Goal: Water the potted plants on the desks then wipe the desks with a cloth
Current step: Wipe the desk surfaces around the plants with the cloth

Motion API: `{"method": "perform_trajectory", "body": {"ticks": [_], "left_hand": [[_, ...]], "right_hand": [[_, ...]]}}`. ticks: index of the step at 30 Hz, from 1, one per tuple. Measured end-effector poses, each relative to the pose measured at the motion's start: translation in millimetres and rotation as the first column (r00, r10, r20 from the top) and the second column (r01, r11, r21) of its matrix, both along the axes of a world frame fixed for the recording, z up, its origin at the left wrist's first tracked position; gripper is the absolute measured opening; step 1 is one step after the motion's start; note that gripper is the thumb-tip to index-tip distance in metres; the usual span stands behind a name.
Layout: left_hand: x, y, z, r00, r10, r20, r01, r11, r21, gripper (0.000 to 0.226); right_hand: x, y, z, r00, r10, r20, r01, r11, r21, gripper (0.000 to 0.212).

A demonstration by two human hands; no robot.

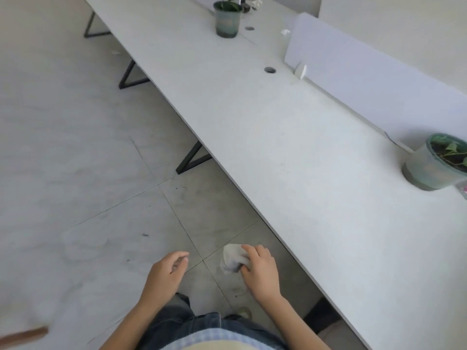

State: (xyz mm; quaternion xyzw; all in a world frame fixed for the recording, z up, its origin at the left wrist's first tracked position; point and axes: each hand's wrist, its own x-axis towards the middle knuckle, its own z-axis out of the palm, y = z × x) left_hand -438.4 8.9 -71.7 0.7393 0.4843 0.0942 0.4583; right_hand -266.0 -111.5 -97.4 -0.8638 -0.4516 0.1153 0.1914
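My right hand (260,269) grips a crumpled grey-white cloth (232,258) in front of my body, over the floor and left of the desk edge. My left hand (165,272) hangs beside it with loosely curled fingers and holds nothing. A long white desk (290,157) runs diagonally from the top centre to the lower right. One potted plant in a green translucent pot (227,20) stands at the far end. A second potted plant (436,162) stands at the right edge, near the divider.
A pale divider panel (366,72) stands along the desk's back. A round cable hole (270,69) lies in the desktop. Black V-shaped desk legs (192,157) stand along the left side over a grey tiled floor (75,160). A brown strip (24,335) shows at the lower left.
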Motion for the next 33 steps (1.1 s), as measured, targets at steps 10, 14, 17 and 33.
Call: {"method": "perform_trajectory", "body": {"ticks": [10,14,17,33], "left_hand": [[-136.8,130.6,8.5,0.959,0.281,0.040,-0.281,0.960,-0.006,0.025],[-183.7,170.6,3.7,0.874,0.485,0.004,-0.484,0.873,-0.069,0.026],[-190.2,190.8,-5.5,0.856,0.516,-0.011,-0.514,0.850,-0.117,0.022],[-90.1,430.3,9.1,0.921,0.384,0.060,-0.382,0.923,-0.042,0.014]], "right_hand": [[-89.4,130.4,0.9,0.878,-0.256,-0.405,0.179,0.959,-0.218,0.018],[-102.3,173.9,11.3,0.863,-0.289,-0.415,0.212,0.952,-0.223,0.008],[-107.7,197.4,16.2,0.874,-0.277,-0.399,0.220,0.958,-0.182,0.005],[-37.6,479.6,23.5,0.840,-0.177,-0.512,0.168,0.984,-0.064,0.013]]}}
